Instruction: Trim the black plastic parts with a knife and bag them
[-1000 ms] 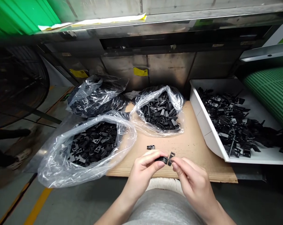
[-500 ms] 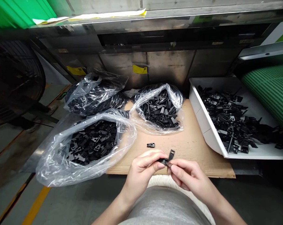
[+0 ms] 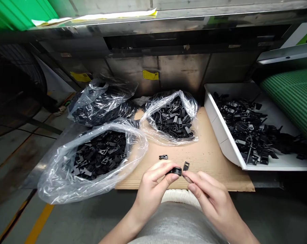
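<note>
My left hand (image 3: 153, 184) pinches a dark plastic clip (image 3: 176, 171) between thumb and fingertips, its rounded end toward the right. My right hand (image 3: 210, 193) is closed just beside it, holding a small black plastic piece (image 3: 186, 165) with a rectangular opening at its upper end. The fingertips hide the lower part of that piece. A narrow gap separates the two parts. Beyond my left fingers, another small black clip (image 3: 163, 157) lies on the cardboard sheet (image 3: 204, 152).
Open plastic bags of black parts stand at the left (image 3: 92, 195) and back middle (image 3: 168, 140); a further bag (image 3: 100, 101) sits behind. At right, a white tray (image 3: 226, 147) holds loose black parts beside a green mesh belt (image 3: 293, 91). A metal ledge (image 3: 184, 20) crosses above.
The two black parts, touching before, are now slightly apart. My right hand has shifted a little to the right and down, and the left part has turned.
</note>
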Available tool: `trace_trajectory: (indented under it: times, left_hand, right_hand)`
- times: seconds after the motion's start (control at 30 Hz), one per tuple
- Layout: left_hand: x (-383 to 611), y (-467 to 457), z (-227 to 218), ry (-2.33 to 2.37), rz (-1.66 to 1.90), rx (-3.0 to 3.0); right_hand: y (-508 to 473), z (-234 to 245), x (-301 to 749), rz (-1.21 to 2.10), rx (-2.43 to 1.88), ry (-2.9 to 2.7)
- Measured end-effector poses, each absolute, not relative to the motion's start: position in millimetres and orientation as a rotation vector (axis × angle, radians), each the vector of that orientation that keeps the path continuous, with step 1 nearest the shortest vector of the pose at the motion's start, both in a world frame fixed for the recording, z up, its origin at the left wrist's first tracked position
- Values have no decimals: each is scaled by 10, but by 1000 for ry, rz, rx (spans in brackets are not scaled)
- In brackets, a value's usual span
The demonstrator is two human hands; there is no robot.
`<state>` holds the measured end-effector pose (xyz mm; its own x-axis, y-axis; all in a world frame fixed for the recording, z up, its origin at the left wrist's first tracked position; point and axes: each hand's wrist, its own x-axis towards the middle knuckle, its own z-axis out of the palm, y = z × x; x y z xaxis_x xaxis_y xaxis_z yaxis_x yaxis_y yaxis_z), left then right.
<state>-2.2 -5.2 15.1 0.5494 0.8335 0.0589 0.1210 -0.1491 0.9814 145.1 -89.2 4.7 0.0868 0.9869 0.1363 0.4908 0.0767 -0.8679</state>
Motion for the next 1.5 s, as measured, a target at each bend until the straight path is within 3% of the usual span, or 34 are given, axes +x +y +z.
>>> trace_trajectory:
  times: [0.57, 0.9, 1.13, 1.37, 1.5]
  left_hand:
    - [20, -119, 218, 782, 590, 1219]
    - [35, -65, 158, 779, 651, 1303]
    - [29, -79, 242, 892, 562, 1370]
    - [-33, -99, 221, 845, 671, 1528]
    - [-55, -105, 207, 789, 741, 1624]
  right_hand:
    - [-845, -61, 1429, 141, -1682, -1524]
    - [-909, 7, 1512, 938, -1556, -1183]
    - [-959, 43, 1553, 605, -1584, -1449]
    - [-882, 120, 1555, 806, -1602, -1178]
    - [-877, 153, 1510, 762, -1559, -1287]
